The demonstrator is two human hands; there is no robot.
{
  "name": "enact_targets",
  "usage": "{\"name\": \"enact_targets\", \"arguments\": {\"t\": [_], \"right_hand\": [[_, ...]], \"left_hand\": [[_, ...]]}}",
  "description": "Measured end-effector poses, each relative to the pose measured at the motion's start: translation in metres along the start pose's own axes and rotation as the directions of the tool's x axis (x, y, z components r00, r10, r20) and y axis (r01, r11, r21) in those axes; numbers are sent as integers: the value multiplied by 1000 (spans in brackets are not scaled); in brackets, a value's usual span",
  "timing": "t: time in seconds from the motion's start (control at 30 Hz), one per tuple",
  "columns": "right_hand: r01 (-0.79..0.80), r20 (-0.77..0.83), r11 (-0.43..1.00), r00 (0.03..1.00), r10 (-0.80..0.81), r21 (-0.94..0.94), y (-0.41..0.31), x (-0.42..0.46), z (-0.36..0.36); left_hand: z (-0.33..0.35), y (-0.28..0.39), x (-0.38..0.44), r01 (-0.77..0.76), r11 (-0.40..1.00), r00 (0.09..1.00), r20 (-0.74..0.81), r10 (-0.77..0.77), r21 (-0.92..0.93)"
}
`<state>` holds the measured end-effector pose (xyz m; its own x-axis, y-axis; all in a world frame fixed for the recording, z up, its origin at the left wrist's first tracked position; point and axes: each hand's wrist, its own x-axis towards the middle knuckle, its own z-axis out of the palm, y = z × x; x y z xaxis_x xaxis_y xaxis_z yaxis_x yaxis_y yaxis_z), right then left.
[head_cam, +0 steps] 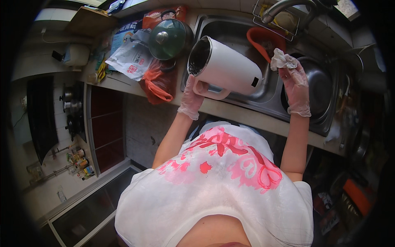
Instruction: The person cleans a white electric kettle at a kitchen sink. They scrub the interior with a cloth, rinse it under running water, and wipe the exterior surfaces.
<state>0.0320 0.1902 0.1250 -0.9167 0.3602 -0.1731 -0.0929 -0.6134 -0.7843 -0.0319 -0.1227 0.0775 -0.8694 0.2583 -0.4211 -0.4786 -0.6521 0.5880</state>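
A white jug-shaped appliance with a metal-lined mouth lies tilted over the sink, its opening turned to the upper left. Dark specks show on the inner wall. My left hand, in a clear disposable glove, grips it near the rim and the top of its handle. In my right hand, gloved the same way, is a crumpled whitish cloth or wipe, pinched at the fingertips. That hand is raised over the right side of the sink, apart from the jug.
Below is a stainless steel double sink. An orange plastic basin stands at its back under the faucet; a metal basin fills the right bowl. On the left counter are a glass-lidded pot, a silver pouch and a red plastic bag.
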Motion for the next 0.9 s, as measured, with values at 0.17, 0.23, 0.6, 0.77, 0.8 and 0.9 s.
{"name": "enact_targets", "arguments": {"t": [0.17, 0.23, 0.6, 0.77, 0.8, 0.9], "right_hand": [[216, 271, 885, 957, -107, -412, 35, -9, 49], [491, 438, 635, 862, -254, -597, 54, -8, 72], [761, 625, 304, 646, -438, -573, 74, 29, 93], [783, 624, 168, 588, -515, -599, 90, 4, 55], [789, 624, 166, 579, -525, -592, 92, 3, 51], [692, 586, 228, 709, -391, -685, 92, 19, 59]], "left_hand": [[10, 2, 3, 77, 994, 982, 176, -63, -76], [16, 1, 5, 119, 987, 982, 158, -101, -108], [94, 6, 18, 211, 976, 967, -134, -216, -54], [101, 17, 25, 142, 990, 987, -77, -142, -16], [102, 16, 25, 146, 988, 987, -75, -142, 53], [109, 11, 28, 61, 990, 996, -79, -51, 125]]}}
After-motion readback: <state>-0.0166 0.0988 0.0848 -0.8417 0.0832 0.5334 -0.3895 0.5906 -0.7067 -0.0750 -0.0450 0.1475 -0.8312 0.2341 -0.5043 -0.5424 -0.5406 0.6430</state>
